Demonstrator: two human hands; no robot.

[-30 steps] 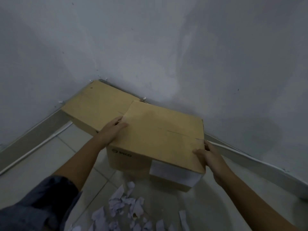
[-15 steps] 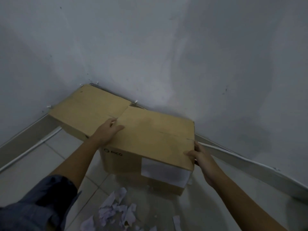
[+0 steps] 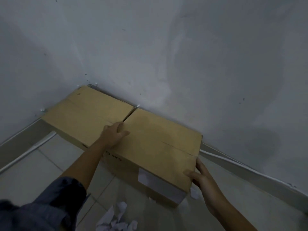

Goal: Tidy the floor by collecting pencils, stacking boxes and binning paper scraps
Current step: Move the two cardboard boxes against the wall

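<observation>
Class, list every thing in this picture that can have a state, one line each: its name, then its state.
Near box: closed, on the floor against the wall, beside the far box.
Far box: closed, in the corner.
Left hand: flat on the near box's top left edge.
Right hand: gripping the near box's right front corner.
Paper scraps: crumpled, loose on the floor.

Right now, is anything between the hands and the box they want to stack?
No. The left hand lies flat on the near box at its left edge, and the right hand grips its right corner. The corner box sits right beside it, with nothing visible on top.
</observation>
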